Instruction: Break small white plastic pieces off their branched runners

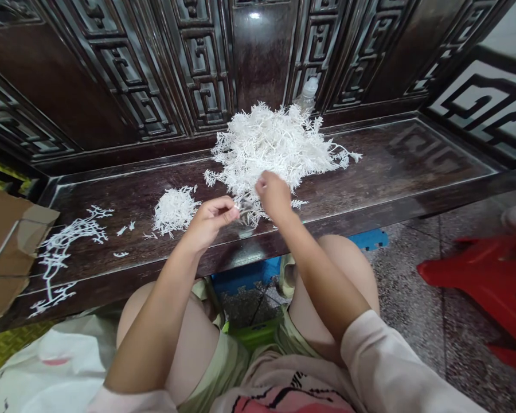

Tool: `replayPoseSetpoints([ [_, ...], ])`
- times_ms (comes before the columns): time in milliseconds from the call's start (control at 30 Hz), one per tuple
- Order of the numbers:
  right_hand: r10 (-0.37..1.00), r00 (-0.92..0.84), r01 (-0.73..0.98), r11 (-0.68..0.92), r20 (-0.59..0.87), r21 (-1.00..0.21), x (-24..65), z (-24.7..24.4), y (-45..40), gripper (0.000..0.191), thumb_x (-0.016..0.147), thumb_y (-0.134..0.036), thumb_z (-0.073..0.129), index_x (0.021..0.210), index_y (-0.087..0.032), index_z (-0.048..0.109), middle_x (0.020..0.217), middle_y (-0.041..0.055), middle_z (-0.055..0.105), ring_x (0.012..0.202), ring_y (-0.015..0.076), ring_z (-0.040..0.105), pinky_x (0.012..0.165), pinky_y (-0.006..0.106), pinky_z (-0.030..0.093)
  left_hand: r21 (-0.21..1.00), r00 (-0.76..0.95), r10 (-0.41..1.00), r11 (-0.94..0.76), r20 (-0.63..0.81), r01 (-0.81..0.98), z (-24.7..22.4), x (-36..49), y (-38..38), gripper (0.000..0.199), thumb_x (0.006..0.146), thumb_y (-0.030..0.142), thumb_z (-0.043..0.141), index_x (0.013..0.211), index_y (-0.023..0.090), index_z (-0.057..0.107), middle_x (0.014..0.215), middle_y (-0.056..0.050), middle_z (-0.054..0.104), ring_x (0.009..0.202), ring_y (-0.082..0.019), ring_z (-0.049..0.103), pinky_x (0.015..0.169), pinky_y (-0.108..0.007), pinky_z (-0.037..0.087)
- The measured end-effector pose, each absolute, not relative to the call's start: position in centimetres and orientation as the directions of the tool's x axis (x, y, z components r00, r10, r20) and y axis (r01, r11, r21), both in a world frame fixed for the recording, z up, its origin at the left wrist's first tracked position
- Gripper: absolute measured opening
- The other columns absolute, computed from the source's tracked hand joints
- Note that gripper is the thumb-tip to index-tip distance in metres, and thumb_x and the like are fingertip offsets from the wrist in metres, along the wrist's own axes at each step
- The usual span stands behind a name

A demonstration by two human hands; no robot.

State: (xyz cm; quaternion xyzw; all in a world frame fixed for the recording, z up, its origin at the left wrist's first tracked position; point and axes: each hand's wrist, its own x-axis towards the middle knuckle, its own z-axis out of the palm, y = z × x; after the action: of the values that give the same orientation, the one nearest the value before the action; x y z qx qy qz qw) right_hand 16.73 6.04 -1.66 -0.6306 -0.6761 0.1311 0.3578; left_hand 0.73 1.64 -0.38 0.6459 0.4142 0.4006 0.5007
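A large heap of white branched plastic pieces (270, 140) lies on the dark wooden bench (370, 166). In front of the heap, my left hand (215, 218) is pinched at thumb and forefinger on a small white piece, blurred at its right end. My right hand (275, 195) is closed a little higher and to the right, over the heap's front edge; what its fingers hold is hidden. Left of my left hand sits a small pile of white bits (175, 211). Bare white branched stems (64, 244) lie farther left, with a few loose bits between.
A clear bottle with a white cap (310, 89) stands behind the heap. Carved dark wood panels rise at the back. At the left end is a cardboard box (2, 246), with a white bag (64, 355) below. A red stool (485, 275) stands on the floor at right.
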Motion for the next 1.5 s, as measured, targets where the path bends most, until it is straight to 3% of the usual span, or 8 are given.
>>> replayPoseSetpoints([
  [67,0.932,0.134,0.683,0.160,0.337,-0.713,18.2,-1.3,6.8,0.022,0.081,-0.026,0.037,0.060,-0.018,0.039,0.058,0.0006,0.041,0.055,0.0103,0.033,0.057,0.026,0.024,0.950,0.344,0.936,-0.166,0.068,0.264,0.4,-0.1,1.4,0.023,0.069,0.039,0.056,0.063,0.016,0.055,0.068,-0.002,0.055,0.067,-0.014,0.050,0.064,-0.026,0.038],
  [233,0.971,-0.184,0.324,0.203,0.149,-0.924,18.7,-0.9,6.1,0.024,0.078,-0.036,0.045,0.064,-0.017,0.050,0.063,-0.0002,0.049,0.062,0.0104,0.045,0.064,0.025,0.033,0.629,-0.108,0.993,0.114,-0.047,0.769,-1.5,-5.4,4.6,0.025,0.066,0.042,0.056,0.070,0.018,0.062,0.069,-0.005,0.061,0.064,-0.018,0.053,0.060,-0.029,0.037],
  [500,0.897,-0.434,0.185,-0.008,-0.089,-0.983,15.7,-3.4,5.6,0.018,0.072,-0.033,0.053,0.073,-0.018,0.063,0.087,0.0024,0.063,0.088,0.0135,0.053,0.083,0.028,0.034,0.250,-0.456,0.865,0.498,-0.209,0.830,-5.8,-10.4,7.1,0.052,0.066,0.041,0.056,0.108,0.010,0.055,0.113,-0.020,0.052,0.101,-0.034,0.048,0.077,-0.043,0.035],
  [600,0.888,-0.431,0.251,-0.053,-0.160,-0.967,15.3,-4.1,5.8,0.016,0.070,-0.031,0.054,0.070,-0.018,0.064,0.084,0.0026,0.063,0.084,0.0134,0.053,0.079,0.028,0.035,0.339,-0.355,0.920,0.390,-0.165,0.856,-5.1,-8.8,6.8,0.051,0.065,0.043,0.057,0.105,0.013,0.057,0.115,-0.020,0.051,0.103,-0.034,0.047,0.079,-0.044,0.036],
  [767,0.888,-0.354,0.230,-0.222,-0.294,-0.947,14.9,-3.7,5.3,0.020,0.070,-0.033,0.051,0.070,-0.016,0.061,0.082,0.0031,0.059,0.071,0.0113,0.047,0.059,0.024,0.034,0.821,0.268,0.951,-0.027,-0.155,0.570,-2.5,-4.4,5.4,0.043,0.065,0.035,0.060,0.104,0.018,0.056,0.101,-0.009,0.060,0.087,-0.018,0.055,0.075,-0.032,0.042],
  [867,0.881,-0.333,0.138,-0.308,-0.336,-0.942,14.8,-3.1,4.9,0.017,0.069,-0.029,0.051,0.064,-0.014,0.057,0.074,0.0033,0.055,0.062,0.0093,0.043,0.051,0.023,0.030,0.892,0.278,0.960,-0.106,-0.023,0.440,-1.4,-2.5,4.3,0.040,0.067,0.033,0.059,0.103,0.017,0.056,0.097,-0.007,0.060,0.084,-0.015,0.054,0.076,-0.031,0.041],
  [1167,0.825,-0.444,-0.071,-0.420,-0.349,-0.905,15.0,-2.0,4.6,0.017,0.073,-0.029,0.051,0.063,-0.015,0.048,0.054,-0.0043,0.038,0.047,0.0058,0.034,0.047,0.022,0.023,0.806,0.195,0.979,-0.163,0.060,0.569,-1.1,-1.8,3.4,0.021,0.070,0.038,0.055,0.074,0.017,0.057,0.077,-0.002,0.059,0.073,-0.014,0.051,0.069,-0.028,0.038],
  [1500,0.912,-0.322,-0.031,-0.278,-0.254,-0.960,14.9,-2.3,4.6,0.015,0.067,-0.027,0.056,0.061,-0.014,0.054,0.068,-0.0003,0.052,0.066,0.0093,0.042,0.063,0.024,0.030,0.538,0.229,0.939,-0.337,0.259,0.773,-1.4,-1.3,3.6,0.017,0.074,0.026,0.047,0.059,0.018,0.052,0.067,-0.002,0.054,0.070,-0.016,0.048,0.067,-0.028,0.033],
])
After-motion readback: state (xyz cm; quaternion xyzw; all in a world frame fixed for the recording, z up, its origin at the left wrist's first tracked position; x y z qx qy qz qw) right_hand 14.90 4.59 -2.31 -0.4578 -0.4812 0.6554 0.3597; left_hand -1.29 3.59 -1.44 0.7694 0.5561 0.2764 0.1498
